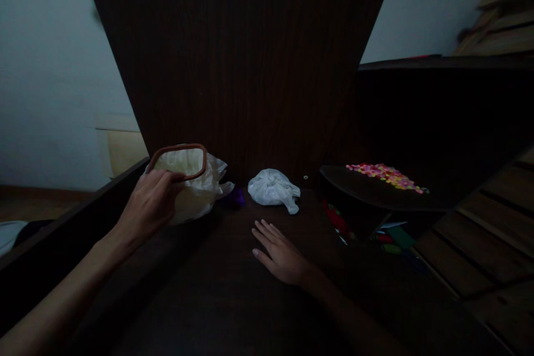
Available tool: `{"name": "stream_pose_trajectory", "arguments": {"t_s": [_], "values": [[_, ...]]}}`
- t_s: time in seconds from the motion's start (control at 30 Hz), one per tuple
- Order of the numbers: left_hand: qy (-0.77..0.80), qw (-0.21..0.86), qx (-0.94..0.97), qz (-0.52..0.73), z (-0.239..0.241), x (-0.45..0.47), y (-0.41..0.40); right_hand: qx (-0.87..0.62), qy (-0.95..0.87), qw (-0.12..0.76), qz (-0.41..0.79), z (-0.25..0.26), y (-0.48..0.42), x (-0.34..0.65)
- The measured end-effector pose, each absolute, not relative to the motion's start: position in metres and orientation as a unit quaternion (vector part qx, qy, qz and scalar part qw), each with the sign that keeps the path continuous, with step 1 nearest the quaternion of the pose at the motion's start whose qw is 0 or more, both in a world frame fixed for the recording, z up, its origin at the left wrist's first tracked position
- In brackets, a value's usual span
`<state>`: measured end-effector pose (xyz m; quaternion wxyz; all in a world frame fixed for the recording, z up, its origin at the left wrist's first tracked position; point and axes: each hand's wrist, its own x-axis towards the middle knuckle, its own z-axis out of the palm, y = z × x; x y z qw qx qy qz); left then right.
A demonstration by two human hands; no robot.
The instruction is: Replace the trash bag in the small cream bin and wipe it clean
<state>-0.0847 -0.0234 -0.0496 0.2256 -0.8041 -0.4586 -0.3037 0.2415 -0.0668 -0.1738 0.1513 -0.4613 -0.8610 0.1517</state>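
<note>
Biggest worry here imo is the brown-rimmed container (179, 164): it's tilted on its side and only pinched at the rim, so it could slip or dump out onto the crumpled plastic bag (204, 189) right behind it. The left hand (150, 203) is curled closed around that rim at the left of the dark wooden surface (208, 289). The right hand (280, 253) lies flat, fingers spread, holding nothing, near the knotted white bag (273, 188). Colourful beads (384, 174) sit further right on a dark tray (367, 192).

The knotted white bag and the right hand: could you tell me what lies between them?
Nothing: in the head view, only bare dark tabletop separates the right hand from the knotted white bag.
</note>
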Motion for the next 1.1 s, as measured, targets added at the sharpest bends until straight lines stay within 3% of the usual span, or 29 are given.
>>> {"name": "stream_pose_trajectory", "arguments": {"t_s": [0.17,0.3,0.43,0.67,0.87,1.1], "values": [[-0.365,0.177,-0.843,-0.352,-0.045,-0.060,-0.047,-0.476,-0.838,0.203,0.175,-0.180,-0.064,0.242],[-0.322,0.111,-0.872,-0.352,-0.055,-0.035,-0.059,-0.506,-0.758,0.351,0.215,-0.181,-0.061,0.243],[-0.307,0.057,-0.887,-0.342,-0.067,-0.010,-0.065,-0.442,-0.719,0.467,0.264,-0.167,-0.060,0.252],[-0.282,0.035,-0.900,-0.330,-0.079,0.016,-0.072,-0.393,-0.753,0.453,0.271,-0.127,-0.054,0.256],[-0.291,0.004,-0.902,-0.317,-0.074,0.025,-0.085,-0.308,-0.734,0.474,0.377,-0.125,-0.041,0.238],[-0.306,-0.022,-0.899,-0.313,-0.068,0.029,-0.088,-0.290,-0.734,0.502,0.353,-0.124,-0.038,0.226]]}}
